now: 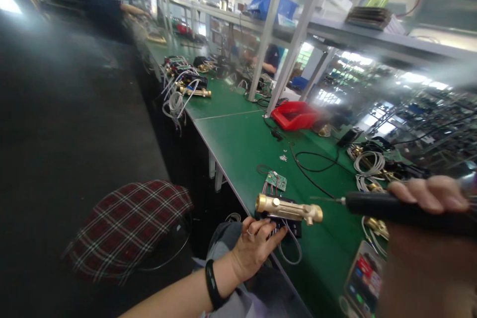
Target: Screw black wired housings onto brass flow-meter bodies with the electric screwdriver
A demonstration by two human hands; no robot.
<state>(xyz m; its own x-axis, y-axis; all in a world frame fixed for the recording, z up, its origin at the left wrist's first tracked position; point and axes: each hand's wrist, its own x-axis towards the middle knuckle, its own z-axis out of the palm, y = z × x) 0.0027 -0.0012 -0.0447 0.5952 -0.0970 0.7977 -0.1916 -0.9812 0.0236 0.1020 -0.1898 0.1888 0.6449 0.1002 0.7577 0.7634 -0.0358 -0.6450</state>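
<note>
a: where's the brass valve [288,207]?
b: on the green surface [238,144], near its edge. my left hand [257,246] rests fingers against it, grip loose, holding nothing.
a: right?
b: my right hand [428,194] is wrapped around a black screwdriver [387,206].

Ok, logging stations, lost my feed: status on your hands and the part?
Left hand on black base under brass valve body. Right hand grips black electric screwdriver, tip clear of brass. Loose wires nearby.
</note>
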